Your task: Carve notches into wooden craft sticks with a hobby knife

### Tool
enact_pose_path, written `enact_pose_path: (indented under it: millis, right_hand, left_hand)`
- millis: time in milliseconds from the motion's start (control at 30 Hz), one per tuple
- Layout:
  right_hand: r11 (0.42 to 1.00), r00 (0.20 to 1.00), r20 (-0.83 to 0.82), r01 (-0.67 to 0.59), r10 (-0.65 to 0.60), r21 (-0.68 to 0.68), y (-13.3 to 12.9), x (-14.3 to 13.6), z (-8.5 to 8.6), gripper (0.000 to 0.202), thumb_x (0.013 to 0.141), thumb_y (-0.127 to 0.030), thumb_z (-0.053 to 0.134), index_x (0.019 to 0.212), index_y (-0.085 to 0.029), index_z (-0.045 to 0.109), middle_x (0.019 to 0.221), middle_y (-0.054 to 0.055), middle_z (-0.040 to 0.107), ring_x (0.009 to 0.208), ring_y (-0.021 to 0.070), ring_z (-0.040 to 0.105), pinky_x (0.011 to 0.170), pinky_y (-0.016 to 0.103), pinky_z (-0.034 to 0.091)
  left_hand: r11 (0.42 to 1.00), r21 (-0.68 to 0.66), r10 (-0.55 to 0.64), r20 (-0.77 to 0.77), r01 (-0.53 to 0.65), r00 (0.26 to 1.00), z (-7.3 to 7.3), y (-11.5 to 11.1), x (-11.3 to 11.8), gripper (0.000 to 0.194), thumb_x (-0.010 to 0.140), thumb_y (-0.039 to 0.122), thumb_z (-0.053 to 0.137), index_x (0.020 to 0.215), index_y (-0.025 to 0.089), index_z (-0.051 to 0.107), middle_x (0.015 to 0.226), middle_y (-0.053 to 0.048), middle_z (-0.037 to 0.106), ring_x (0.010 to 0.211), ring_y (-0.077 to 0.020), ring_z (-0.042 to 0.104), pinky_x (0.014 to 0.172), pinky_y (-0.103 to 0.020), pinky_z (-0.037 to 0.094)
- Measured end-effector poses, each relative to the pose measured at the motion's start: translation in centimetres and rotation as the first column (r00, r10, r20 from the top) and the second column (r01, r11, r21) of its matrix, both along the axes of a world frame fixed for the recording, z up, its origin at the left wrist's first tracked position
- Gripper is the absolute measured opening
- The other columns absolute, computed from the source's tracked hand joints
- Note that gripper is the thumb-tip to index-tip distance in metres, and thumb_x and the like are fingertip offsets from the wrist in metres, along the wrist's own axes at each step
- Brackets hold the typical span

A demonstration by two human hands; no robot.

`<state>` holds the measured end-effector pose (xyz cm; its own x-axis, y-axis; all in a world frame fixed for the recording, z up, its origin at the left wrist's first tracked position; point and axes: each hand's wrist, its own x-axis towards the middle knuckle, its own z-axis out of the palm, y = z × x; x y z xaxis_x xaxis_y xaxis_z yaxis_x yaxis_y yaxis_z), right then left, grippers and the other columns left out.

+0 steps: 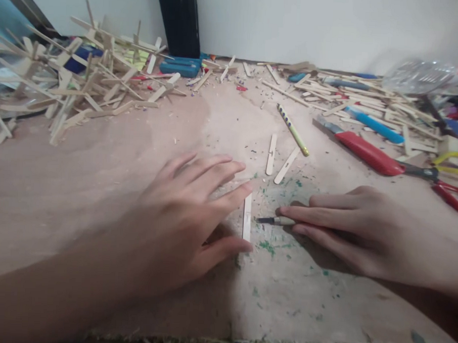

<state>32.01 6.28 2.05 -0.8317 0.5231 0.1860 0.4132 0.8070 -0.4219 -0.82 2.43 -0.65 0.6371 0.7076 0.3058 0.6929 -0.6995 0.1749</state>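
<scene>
A pale wooden craft stick (247, 218) lies upright in view on the table, with small pencil-like marks at its middle. My left hand (193, 210) holds it down, the index finger at its far end and the thumb at its near end; the other fingers stretch forward. In my right hand (348, 227) is a craft knife (274, 221), pinched between thumb and fingers. Its dark blade points left, a little to the right of the stick and apart from it. Most of the knife's handle is hidden by the hand.
Beyond lie two notched sticks (271, 154) and a yellow-green pencil (292, 130). At right are red-handled pliers (453, 194), a red-handled knife (370, 153), a blue pen (375, 126) and a clear bottle (423, 76). A heap of sticks (89, 79) stands back left. Green shavings (267, 247) dot the tabletop.
</scene>
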Motion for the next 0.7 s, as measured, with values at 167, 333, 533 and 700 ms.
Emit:
enact_pose_path:
  millis: [167, 333, 533, 700]
  right_hand:
    - [0.999, 1.0, 0.02, 0.019, -0.02, 0.05, -0.2, -0.1, 0.4, 0.037, 0.126, -0.027, 0.056, 0.129, -0.019, 0.091, 0.108, 0.009, 0.093, 0.07, 0.0154, 0.081, 0.061, 0.027, 0.063]
    - [0.994, 1.0, 0.01, 0.029, -0.03, 0.107, 0.0, -0.1, 0.3, 0.036, 0.126, -0.026, 0.056, 0.126, -0.018, 0.091, 0.102, 0.009, 0.092, 0.067, 0.0133, 0.079, 0.061, 0.024, 0.061]
    - [0.999, 1.0, 0.011, 0.017, -0.018, 0.051, 0.0, -0.1, 0.5, 0.036, 0.125, -0.027, 0.057, 0.129, -0.019, 0.092, 0.098, 0.007, 0.091, 0.068, 0.0157, 0.082, 0.06, 0.027, 0.062]
    - [0.996, 0.996, -0.039, 0.083, -0.083, -0.013, -0.1, 0.0, 1.0, 0.031, 0.121, -0.027, 0.064, 0.131, -0.027, 0.094, 0.09, 0.003, 0.091, 0.06, 0.0151, 0.078, 0.056, 0.027, 0.06]
  left_hand:
    - [0.999, -0.032, -0.009, 0.008, 0.01, 1.0, -0.1, 0.1, 0.0, 0.06, 0.125, 0.069, 0.054, 0.152, 0.02, 0.075, 0.16, -0.016, 0.077, 0.151, -0.0383, 0.068, 0.132, -0.064, 0.049]
    - [0.993, -0.111, -0.039, 0.054, 0.045, 0.998, -0.4, -0.5, 0.4, 0.045, 0.125, 0.058, 0.06, 0.15, 0.023, 0.072, 0.161, -0.013, 0.075, 0.153, -0.0372, 0.067, 0.136, -0.07, 0.043]
    - [0.988, -0.155, -0.004, 0.096, 0.019, 0.995, 0.1, -0.9, 0.8, 0.032, 0.121, 0.025, 0.053, 0.145, 0.027, 0.073, 0.155, -0.007, 0.076, 0.148, -0.0306, 0.069, 0.14, -0.069, 0.035]
    - [0.995, -0.071, -0.061, 0.145, 0.072, 0.988, -0.4, -0.3, 0.7, 0.021, 0.122, 0.025, 0.059, 0.124, 0.024, 0.08, 0.133, -0.006, 0.079, 0.128, -0.0306, 0.072, 0.123, -0.058, 0.044]
